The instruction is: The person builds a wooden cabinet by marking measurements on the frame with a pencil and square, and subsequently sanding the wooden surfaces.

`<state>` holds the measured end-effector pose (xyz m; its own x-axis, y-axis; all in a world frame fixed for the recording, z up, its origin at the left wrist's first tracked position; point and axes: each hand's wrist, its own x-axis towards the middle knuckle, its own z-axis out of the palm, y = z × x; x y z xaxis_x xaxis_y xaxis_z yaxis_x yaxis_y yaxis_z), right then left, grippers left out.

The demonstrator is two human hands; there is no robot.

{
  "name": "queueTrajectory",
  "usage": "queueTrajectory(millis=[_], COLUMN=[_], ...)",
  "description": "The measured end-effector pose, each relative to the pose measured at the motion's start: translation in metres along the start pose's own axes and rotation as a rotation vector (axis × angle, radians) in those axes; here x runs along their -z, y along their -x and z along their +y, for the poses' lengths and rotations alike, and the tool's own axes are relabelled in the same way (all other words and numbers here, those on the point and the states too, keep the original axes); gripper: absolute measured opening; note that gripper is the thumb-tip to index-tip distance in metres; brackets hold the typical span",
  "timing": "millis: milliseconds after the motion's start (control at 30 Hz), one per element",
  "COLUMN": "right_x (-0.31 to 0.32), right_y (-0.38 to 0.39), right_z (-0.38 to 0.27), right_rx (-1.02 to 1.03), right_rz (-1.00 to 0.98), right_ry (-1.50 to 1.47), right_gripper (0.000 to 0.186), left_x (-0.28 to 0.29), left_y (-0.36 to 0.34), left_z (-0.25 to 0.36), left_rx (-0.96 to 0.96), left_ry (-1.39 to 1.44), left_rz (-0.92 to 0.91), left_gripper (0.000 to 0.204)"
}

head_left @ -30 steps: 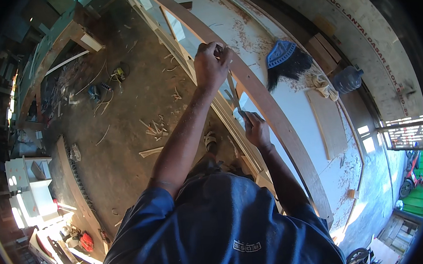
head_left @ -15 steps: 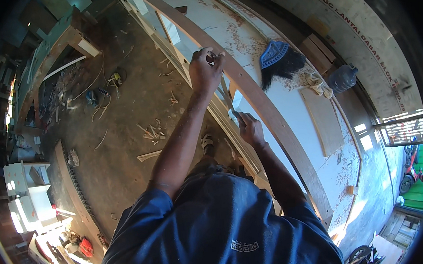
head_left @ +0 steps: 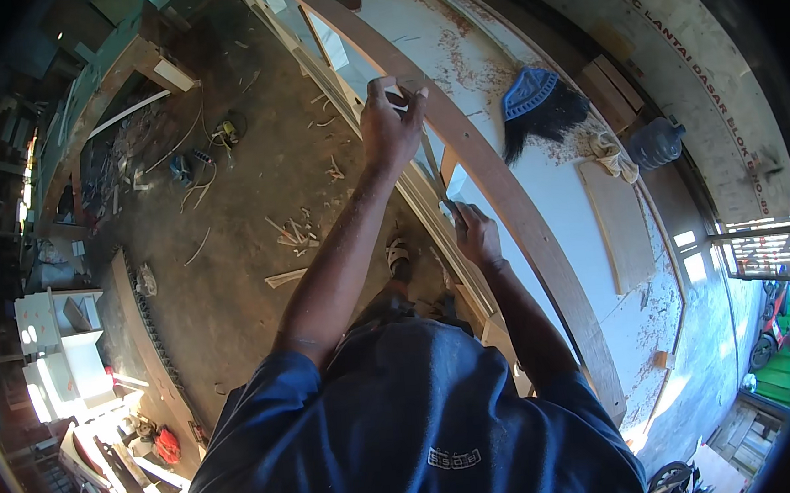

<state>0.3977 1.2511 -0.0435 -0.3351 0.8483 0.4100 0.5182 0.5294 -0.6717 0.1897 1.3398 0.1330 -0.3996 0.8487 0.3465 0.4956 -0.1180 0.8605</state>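
Work in hand, I judge, is at the edge of the curved board [head_left: 480, 156], which runs from 12 to past 4 o'clock; the next move seems to call for steady hold. My left hand [head_left: 391, 132], towards 12, is half curled there; contents, if any, undeterminable. My right hand [head_left: 477, 234], at 3, is closed around a small grey piece [head_left: 448, 209], kind unclear.

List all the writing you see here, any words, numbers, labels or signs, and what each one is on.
Large pale flat panel, upper right: one row of dark red capitals and numbers, not copied out.
Dark blue short-sleeved shirt: small pale boxed lettering, likewise not copied.
Nothing else is legible.
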Motion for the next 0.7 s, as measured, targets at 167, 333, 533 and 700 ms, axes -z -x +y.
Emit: queueTrajectory(millis=[167,333,533,700], right_x=[0.000,-0.008,-0.013,-0.015], right_y=[0.018,0.023,0.021,0.019], right_z=[0.003,0.006,0.010,0.017], right_rx=[-0.040,-0.073,-0.136,-0.109], right_rz=[-0.055,-0.029,-0.102,-0.103], right_ry=[-0.001,0.047,0.028,-0.013], right_gripper=[0.027,0.025,0.034,0.037], left_x=[-0.005,-0.010,-0.012,-0.013], left_y=[0.012,0.016,0.015,0.010], left_z=[-0.015,-0.023,-0.023,-0.018], left_rx=[0.103,0.201,0.173,0.222], left_ry=[0.165,0.223,0.252,0.247], left_rz=[-0.048,-0.125,-0.072,-0.050], left_gripper=[0.056,0.061,0.063,0.060])
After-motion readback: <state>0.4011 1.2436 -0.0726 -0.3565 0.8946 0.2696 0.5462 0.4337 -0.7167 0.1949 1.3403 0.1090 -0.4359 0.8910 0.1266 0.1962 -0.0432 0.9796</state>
